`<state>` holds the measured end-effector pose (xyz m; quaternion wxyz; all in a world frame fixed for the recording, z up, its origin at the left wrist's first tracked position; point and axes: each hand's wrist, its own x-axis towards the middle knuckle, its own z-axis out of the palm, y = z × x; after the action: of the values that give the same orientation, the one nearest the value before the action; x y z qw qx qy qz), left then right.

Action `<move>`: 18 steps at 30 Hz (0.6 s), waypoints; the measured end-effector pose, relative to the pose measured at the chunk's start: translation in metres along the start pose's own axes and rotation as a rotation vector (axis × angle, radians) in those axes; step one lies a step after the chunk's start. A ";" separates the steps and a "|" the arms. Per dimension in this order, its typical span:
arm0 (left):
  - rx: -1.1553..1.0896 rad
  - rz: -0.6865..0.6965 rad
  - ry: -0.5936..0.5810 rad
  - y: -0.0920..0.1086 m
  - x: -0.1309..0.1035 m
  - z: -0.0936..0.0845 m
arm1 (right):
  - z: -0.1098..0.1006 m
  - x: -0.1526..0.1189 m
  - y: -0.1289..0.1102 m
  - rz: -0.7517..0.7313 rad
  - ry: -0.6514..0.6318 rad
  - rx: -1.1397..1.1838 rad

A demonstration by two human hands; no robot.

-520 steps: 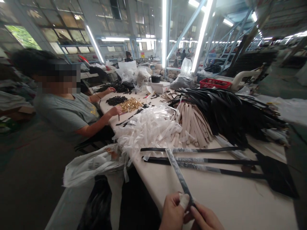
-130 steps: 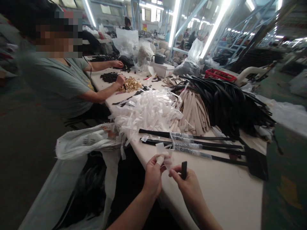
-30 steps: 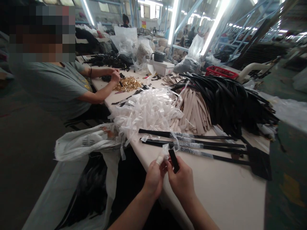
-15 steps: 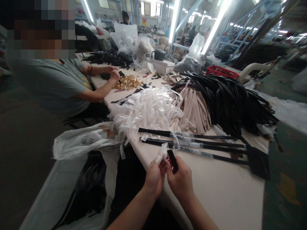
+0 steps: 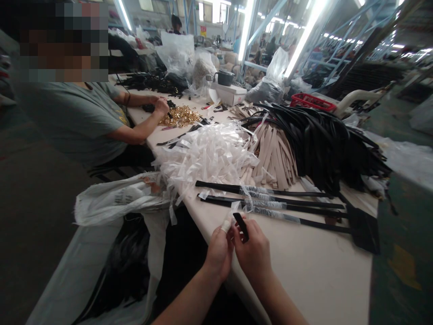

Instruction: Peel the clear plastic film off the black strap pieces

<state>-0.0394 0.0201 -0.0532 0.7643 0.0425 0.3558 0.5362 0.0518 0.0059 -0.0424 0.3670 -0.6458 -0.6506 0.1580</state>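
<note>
Close together over the table's front edge are my two hands. My right hand (image 5: 253,247) is closed around a short black strap (image 5: 241,226), whose end sticks up above the thumb and fingers. My left hand (image 5: 218,250), its thumb wrapped in white, is pinched against the same strap; a bit of translucent plastic film (image 5: 235,207) pokes out above it. The fingertips of both hands are partly hidden. Just beyond them lie several long black straps (image 5: 318,226) with clear film wound round their middles. A loose heap of white film strips (image 5: 213,151) is behind these.
Bundles of beige straps (image 5: 275,158) and black straps (image 5: 314,144) cover the table's right back. At left, a co-worker (image 5: 84,122) handles small parts by a gold-coloured hardware pile (image 5: 182,116). An open white sack (image 5: 115,203) hangs by the table's left edge. A red basket (image 5: 313,102) stands farther back.
The black strap in my right hand has tilted slightly to the left, and my right fingers have shifted higher around it. My left hand has moved only slightly.
</note>
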 end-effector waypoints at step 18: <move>-0.013 -0.007 -0.038 -0.009 0.005 -0.003 | 0.003 0.000 0.000 0.386 0.063 0.367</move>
<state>-0.0329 0.0198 -0.0619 0.7730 0.0465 0.3378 0.5350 0.0498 0.0064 -0.0445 0.4611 -0.6850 -0.4642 0.3204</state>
